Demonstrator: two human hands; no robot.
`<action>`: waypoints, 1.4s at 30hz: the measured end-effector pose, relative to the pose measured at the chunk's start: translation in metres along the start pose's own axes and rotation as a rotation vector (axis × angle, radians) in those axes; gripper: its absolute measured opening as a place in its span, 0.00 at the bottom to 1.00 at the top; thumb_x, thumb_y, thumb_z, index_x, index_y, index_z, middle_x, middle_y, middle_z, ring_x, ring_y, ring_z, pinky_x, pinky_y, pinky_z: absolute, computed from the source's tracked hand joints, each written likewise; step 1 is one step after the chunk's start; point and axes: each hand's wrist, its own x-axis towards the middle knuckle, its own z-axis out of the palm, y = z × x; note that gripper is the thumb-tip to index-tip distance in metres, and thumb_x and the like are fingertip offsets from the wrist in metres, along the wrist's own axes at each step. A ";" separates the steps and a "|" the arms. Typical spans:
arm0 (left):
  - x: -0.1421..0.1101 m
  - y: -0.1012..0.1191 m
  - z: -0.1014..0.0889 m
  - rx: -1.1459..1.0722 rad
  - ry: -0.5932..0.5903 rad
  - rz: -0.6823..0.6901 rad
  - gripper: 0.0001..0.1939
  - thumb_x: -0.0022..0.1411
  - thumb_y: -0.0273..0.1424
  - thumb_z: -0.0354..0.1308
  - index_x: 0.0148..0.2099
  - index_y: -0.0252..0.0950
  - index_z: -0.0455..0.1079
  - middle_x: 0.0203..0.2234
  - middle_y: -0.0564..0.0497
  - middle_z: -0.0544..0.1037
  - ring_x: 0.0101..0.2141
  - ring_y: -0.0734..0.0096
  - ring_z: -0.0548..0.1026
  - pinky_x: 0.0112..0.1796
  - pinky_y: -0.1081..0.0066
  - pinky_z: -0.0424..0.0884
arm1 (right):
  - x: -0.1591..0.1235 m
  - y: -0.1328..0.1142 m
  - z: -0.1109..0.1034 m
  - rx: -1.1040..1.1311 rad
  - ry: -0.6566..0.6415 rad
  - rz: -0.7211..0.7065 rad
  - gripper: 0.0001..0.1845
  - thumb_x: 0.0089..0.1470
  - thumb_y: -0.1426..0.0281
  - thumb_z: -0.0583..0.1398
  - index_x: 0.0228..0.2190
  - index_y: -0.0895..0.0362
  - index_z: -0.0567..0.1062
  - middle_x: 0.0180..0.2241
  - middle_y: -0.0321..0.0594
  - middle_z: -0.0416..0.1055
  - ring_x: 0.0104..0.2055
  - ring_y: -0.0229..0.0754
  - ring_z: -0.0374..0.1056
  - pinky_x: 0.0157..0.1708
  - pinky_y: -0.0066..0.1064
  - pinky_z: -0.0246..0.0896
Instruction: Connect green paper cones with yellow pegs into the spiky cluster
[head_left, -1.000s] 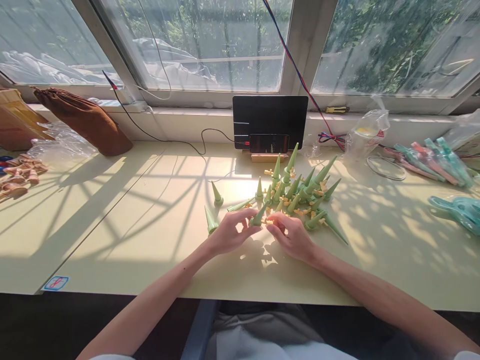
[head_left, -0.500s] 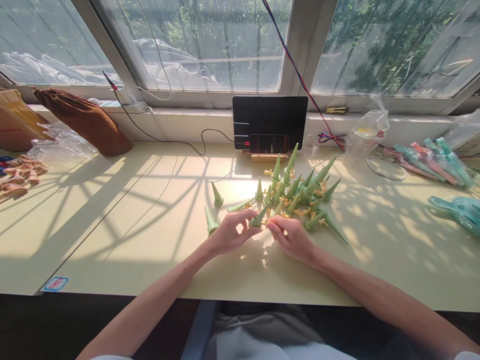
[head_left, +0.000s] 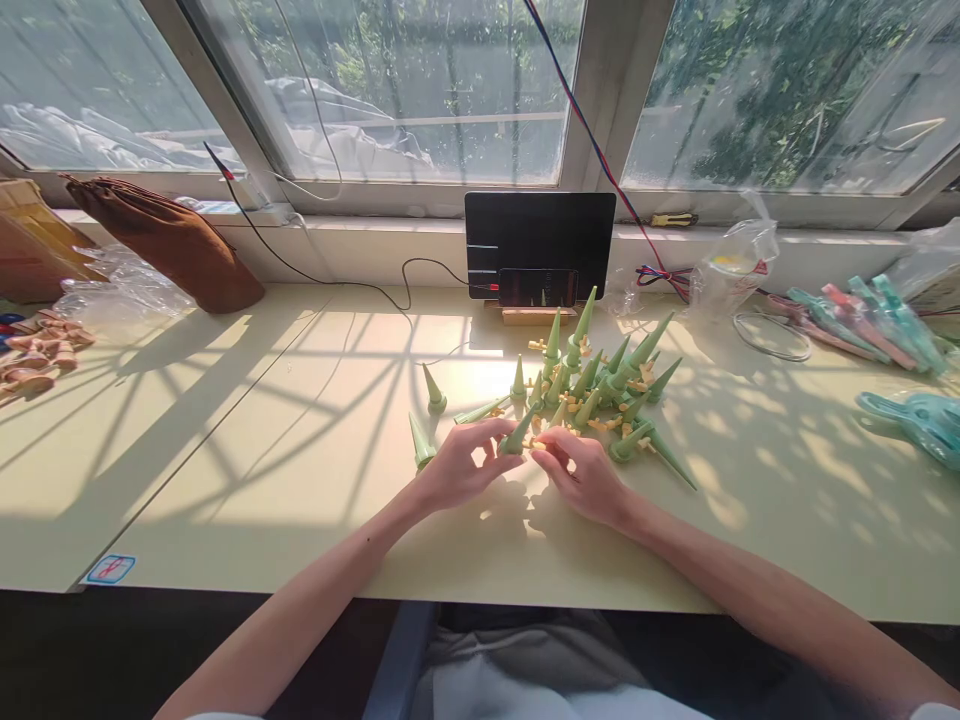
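Note:
Between thumb and fingers, my left hand [head_left: 465,465] grips a green cone-shaped piece [head_left: 517,433], its point tilted up and to the right. Close on its right side, the fingertips of my right hand [head_left: 577,470] are pinched together at a small tan part [head_left: 535,440] by the cone's base; how the two parts join is too small to tell. Just beyond my hands lies a pile of similar green cones [head_left: 592,385] with tan pieces among them. Two single cones, one upright [head_left: 433,388] and one partly behind my left hand [head_left: 421,443], stand to the left.
A black tablet [head_left: 540,235] with a phone [head_left: 538,287] before it stands on a wooden holder [head_left: 536,316] at the back. Left are a brown cloth bag [head_left: 169,245] and wooden pieces [head_left: 37,355]. Pink and teal clips [head_left: 870,320] and a teal wrapped item [head_left: 915,420] lie right.
My right fingers shift slightly at the small tan part, closing and then spreading a little. My left hand and the cone stay nearly still, and the pile is unchanged.

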 end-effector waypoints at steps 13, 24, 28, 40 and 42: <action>-0.002 -0.001 0.001 0.074 0.002 -0.005 0.07 0.65 0.32 0.58 0.44 0.36 0.73 0.33 0.50 0.77 0.28 0.76 0.71 0.30 0.74 0.72 | 0.000 0.000 -0.002 -0.012 -0.074 0.065 0.20 0.67 0.62 0.49 0.24 0.56 0.63 0.19 0.30 0.54 0.22 0.34 0.50 0.23 0.28 0.47; -0.001 -0.005 0.002 0.030 -0.004 0.022 0.07 0.66 0.31 0.57 0.44 0.35 0.72 0.34 0.49 0.77 0.30 0.75 0.71 0.30 0.74 0.71 | 0.000 0.000 -0.001 -0.034 -0.049 0.035 0.12 0.65 0.65 0.52 0.29 0.56 0.66 0.21 0.29 0.55 0.22 0.33 0.50 0.24 0.27 0.48; -0.003 -0.008 0.003 0.087 -0.003 0.017 0.08 0.65 0.32 0.58 0.45 0.36 0.72 0.38 0.47 0.76 0.28 0.76 0.69 0.28 0.74 0.70 | -0.001 0.002 0.000 -0.028 -0.099 0.040 0.20 0.67 0.63 0.49 0.23 0.55 0.58 0.20 0.29 0.51 0.22 0.33 0.47 0.23 0.27 0.45; -0.005 -0.006 0.002 0.079 0.005 -0.006 0.07 0.66 0.33 0.56 0.41 0.35 0.71 0.32 0.49 0.75 0.28 0.75 0.70 0.28 0.74 0.70 | 0.002 0.001 0.005 0.027 -0.027 0.047 0.11 0.65 0.64 0.53 0.34 0.56 0.68 0.21 0.29 0.56 0.22 0.34 0.51 0.24 0.27 0.50; -0.004 -0.004 0.002 0.038 0.004 -0.017 0.07 0.67 0.33 0.55 0.41 0.35 0.71 0.30 0.50 0.74 0.30 0.74 0.70 0.29 0.74 0.70 | 0.001 0.002 0.007 0.045 -0.007 0.022 0.07 0.64 0.65 0.54 0.38 0.55 0.68 0.21 0.29 0.58 0.22 0.34 0.52 0.23 0.27 0.51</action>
